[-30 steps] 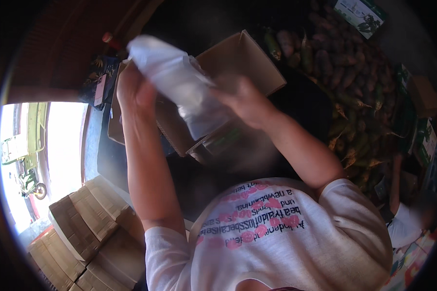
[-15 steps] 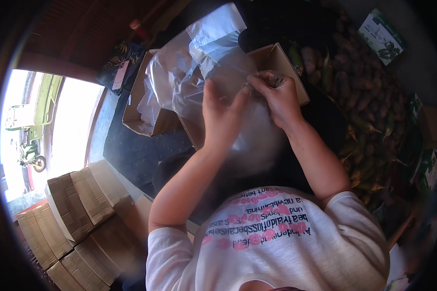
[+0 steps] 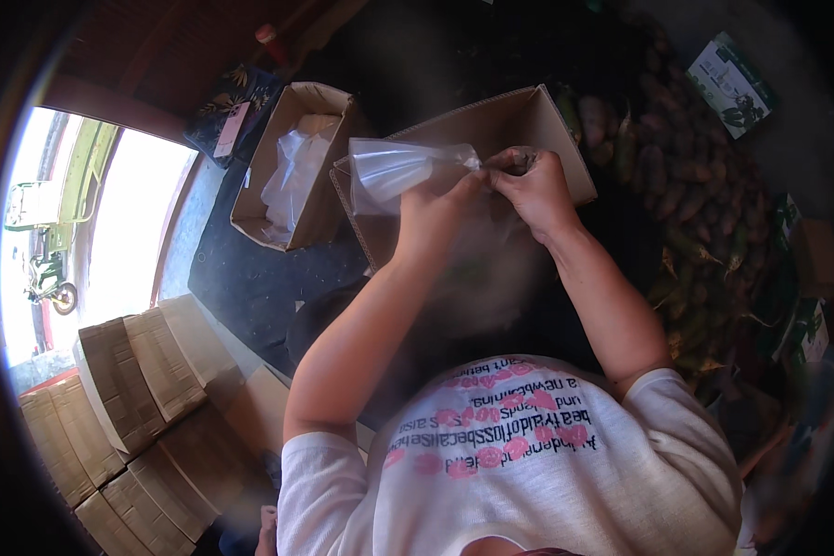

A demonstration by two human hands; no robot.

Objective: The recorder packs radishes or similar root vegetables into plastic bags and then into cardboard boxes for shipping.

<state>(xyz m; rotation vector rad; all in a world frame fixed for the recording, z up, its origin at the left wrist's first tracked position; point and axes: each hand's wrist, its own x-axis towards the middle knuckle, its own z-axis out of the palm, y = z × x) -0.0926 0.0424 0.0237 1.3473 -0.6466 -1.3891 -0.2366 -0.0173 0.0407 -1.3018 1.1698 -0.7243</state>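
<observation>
A clear plastic bag (image 3: 400, 170) is bunched up between my two hands, its loose end fanned out to the left. My left hand (image 3: 438, 208) closes on the bag, thumb and fingertips at the gathered part. Right against it, my right hand (image 3: 536, 190) pinches the same gathered spot, its other fingers curled. Both hands are above an open cardboard box (image 3: 574, 153); the hands and the bag hide much of its inside. To the left, a narrower cardboard box (image 3: 248, 206) contains crumpled clear plastic bags (image 3: 292, 176).
A large heap of brownish root vegetables (image 3: 695, 171) lies at the right, some with green stems. Flattened cardboard boxes (image 3: 162, 361) are stacked at lower left. A pink phone (image 3: 232, 130) rests beside the narrow box. A white-and-green printed box (image 3: 727, 83) sits at far right.
The large spread of plastic has come down and shrunk to a small bunched piece at my hands. Both cardboard boxes show more. My hands have drawn closer together.
</observation>
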